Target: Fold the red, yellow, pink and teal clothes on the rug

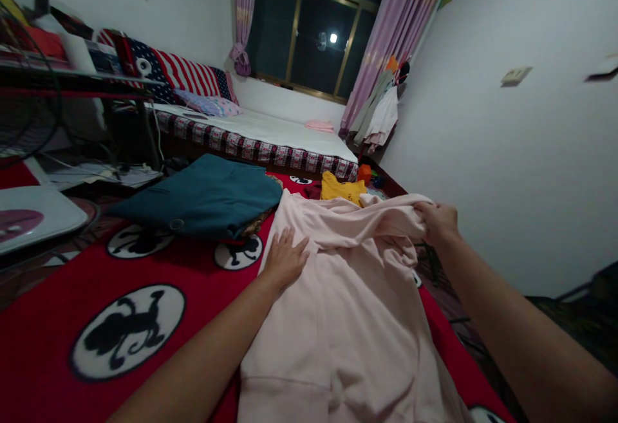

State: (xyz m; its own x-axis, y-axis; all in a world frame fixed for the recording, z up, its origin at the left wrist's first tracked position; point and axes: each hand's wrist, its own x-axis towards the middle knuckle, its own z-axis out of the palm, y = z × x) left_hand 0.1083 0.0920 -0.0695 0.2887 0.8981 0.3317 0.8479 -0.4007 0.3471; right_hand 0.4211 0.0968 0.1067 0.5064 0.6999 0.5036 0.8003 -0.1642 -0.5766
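A pale pink garment (357,320) lies spread lengthwise over a red blanket (203,326) with round black-and-white figures. Its kind is hard to tell; long sections of cloth run toward me. My left hand (286,259) rests flat on its left side, fingers spread. At the far right, my right hand (438,220) grips a lifted fold of the same cloth, fingers closed round it and held above the blanket. Part of the garment bunches up beneath that raised fold. Just left of it sits a folded dark teal garment (207,194).
Behind the pink cloth lies a yellow garment (340,186). A bed (270,130) with a white sheet stands under the window. At left is a cluttered desk (72,82) above a white plastic stool (38,214). Clothes (381,114) hang near the right wall.
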